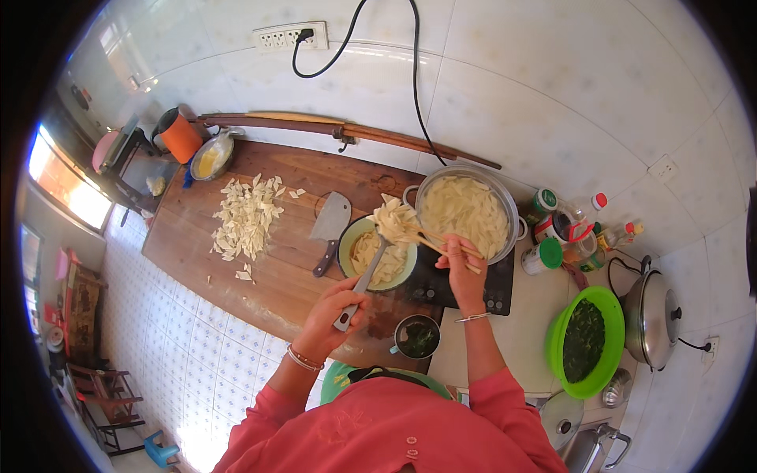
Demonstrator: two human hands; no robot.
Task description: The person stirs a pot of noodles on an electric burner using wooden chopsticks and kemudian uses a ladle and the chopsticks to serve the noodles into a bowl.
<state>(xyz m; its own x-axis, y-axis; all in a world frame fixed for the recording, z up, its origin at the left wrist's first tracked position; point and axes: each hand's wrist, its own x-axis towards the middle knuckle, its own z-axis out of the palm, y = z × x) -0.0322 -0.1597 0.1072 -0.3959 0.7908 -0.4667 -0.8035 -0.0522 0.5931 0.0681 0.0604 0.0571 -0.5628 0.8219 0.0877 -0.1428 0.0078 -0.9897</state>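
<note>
My left hand [336, 310] grips the grey handle of a ladle or strainer [369, 269], whose head is heaped with pale, flat noodle pieces [391, 220]. In my right hand [464, 269] is a pair of wooden chopsticks [440, 239], their tips at that heap. Below the heap stands an enamel bowl [412, 266] with noodle pieces inside. A metal pot [516, 219] of noodles in cloudy liquid is on the black cooktop [500, 290], right of the heap. A cleaver [332, 219] lies left of the bowl, and cut dough pieces [245, 216] are piled farther left on the wooden board [284, 278].
Near my body stands a small cup [417, 337] with dark greens. At right are jars [542, 256], a bright green basin [615, 331] of greens and a lidded electric pan [656, 313]. A bowl [212, 156] and an orange kettle [179, 135] stand at the far left. A black cord [417, 77] hangs behind the pot.
</note>
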